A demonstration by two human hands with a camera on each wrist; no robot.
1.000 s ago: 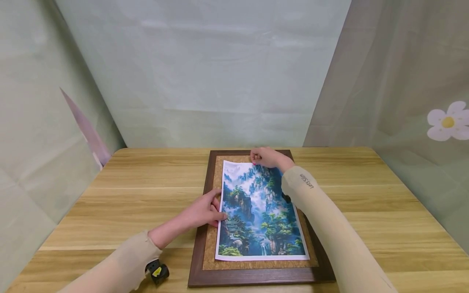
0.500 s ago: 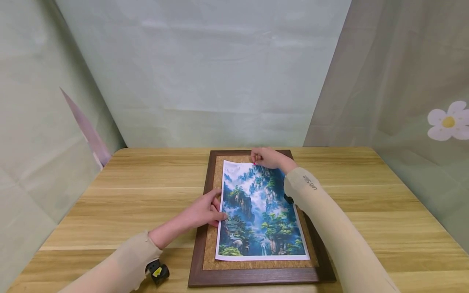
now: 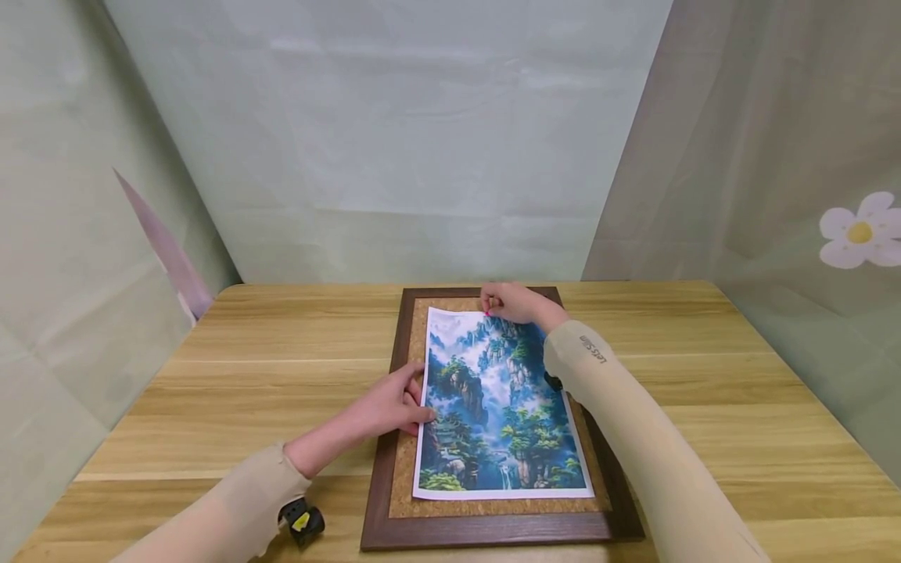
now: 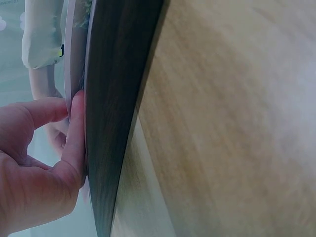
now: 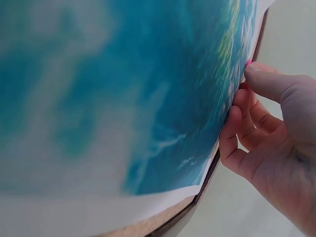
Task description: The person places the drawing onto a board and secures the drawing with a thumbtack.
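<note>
print: landscape print (image 3: 501, 407) with mountains, trees, waterfall and a white border; lies flat on cork board, long side running away from viewer, roughly centred in frame
pushpin: small pink head (image 3: 487, 313) at print's far edge, right of its middle; barely visible at right fingertips
right hand: right hand (image 3: 512, 303) at far edge of print, fingers curled, thumb and forefinger pinched at pushpin head; in wrist view fingertips (image 5: 236, 106) against paper edge
left hand: left hand (image 3: 390, 406) on near-left side, fingers straight, fingertips (image 3: 419, 413) pressed on print's left border and adjacent cork; in wrist view finger (image 4: 76, 133) flat along frame edge
cork board: cork board (image 3: 404, 469) under print, cork strip visible on all four sides
frame: dark brown wooden frame (image 3: 493, 531) round cork, flat on table
table: light wooden table (image 3: 704, 407), board near its middle
sleeves: beige sleeve (image 3: 633, 438) on both forearms, right one across print's right edge
wrist camera: black-and-yellow unit (image 3: 303, 521) under left forearm
backdrop: pale green fabric (image 3: 394, 141) on three sides, white flower (image 3: 857, 231) on right
</note>
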